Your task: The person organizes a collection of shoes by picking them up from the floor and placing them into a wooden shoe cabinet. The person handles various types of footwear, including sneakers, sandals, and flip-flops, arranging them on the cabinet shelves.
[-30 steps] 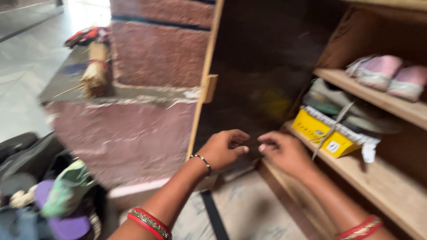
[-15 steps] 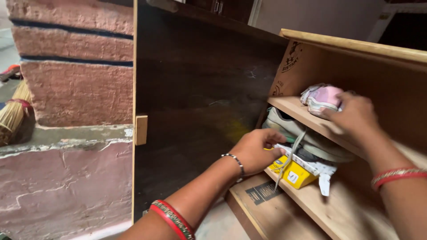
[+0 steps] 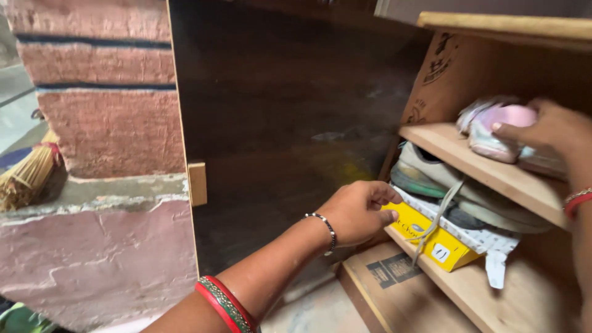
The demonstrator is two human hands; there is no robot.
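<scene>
Open wooden shoe cabinet (image 3: 493, 28) fills the frame from 12 to 5 o'clock; its dark door (image 3: 277, 123) stands swung open at centre, a small wooden handle (image 3: 197, 183) on its edge at 9 o'clock. Rough pink wall (image 3: 98, 123) with dark stripes occupies 9 to 11 o'clock, a straw broom (image 3: 28, 179) lying on its ledge at far 9 o'clock. Upper shelf (image 3: 487, 169) at 2 o'clock carries pink shoes (image 3: 493, 129). Middle shelf (image 3: 487, 302) at 4 o'clock carries a yellow box (image 3: 431, 237) with a grey-green shoe (image 3: 468, 197) on top of it, a lace hanging down over the box front. Left hand (image 3: 357, 213), just right of centre, is curled, fingertips touching the box's near corner; whether it has a real grip, cannot tell. Right hand (image 3: 549, 132) at 2 o'clock lies over the pink shoes, fingers wrapped around them; blurred, so tightness of hold is unclear. Red bangles on both forearms.
</scene>
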